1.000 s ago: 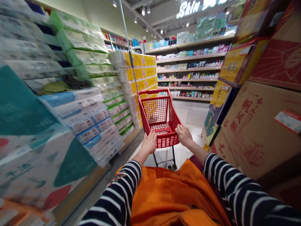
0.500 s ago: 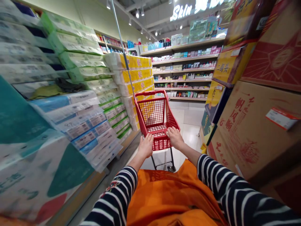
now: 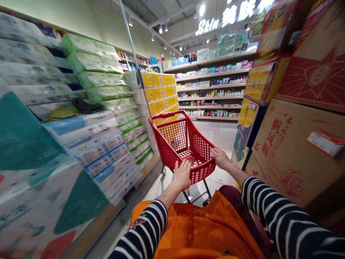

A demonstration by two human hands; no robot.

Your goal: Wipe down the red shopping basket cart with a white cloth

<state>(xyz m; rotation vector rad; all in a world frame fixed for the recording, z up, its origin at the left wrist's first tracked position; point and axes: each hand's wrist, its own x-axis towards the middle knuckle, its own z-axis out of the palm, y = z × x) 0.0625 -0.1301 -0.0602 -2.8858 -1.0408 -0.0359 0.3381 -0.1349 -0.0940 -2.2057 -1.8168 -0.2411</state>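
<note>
A small red plastic shopping cart (image 3: 185, 144) stands in the aisle in front of me, its basket empty. A thin metal pole (image 3: 134, 64) rises from its front left corner. My left hand (image 3: 182, 175) grips the near rim of the cart on the left, fingers curled over it. My right hand (image 3: 220, 157) grips the same rim on the right. Both arms wear dark sleeves with white stripes. An orange bag or apron (image 3: 199, 230) hangs at my front.
Stacked packs of tissue paper (image 3: 88, 144) fill the shelves on the left, with yellow packs (image 3: 159, 90) further on. Large cardboard boxes (image 3: 296, 144) are piled on the right. Shelves of skin-care goods (image 3: 215, 90) cross the aisle's far end. The tiled floor (image 3: 221, 135) runs ahead.
The cart has swung so its front points to the left. Both hands stayed on the rim and shifted to the right with it.
</note>
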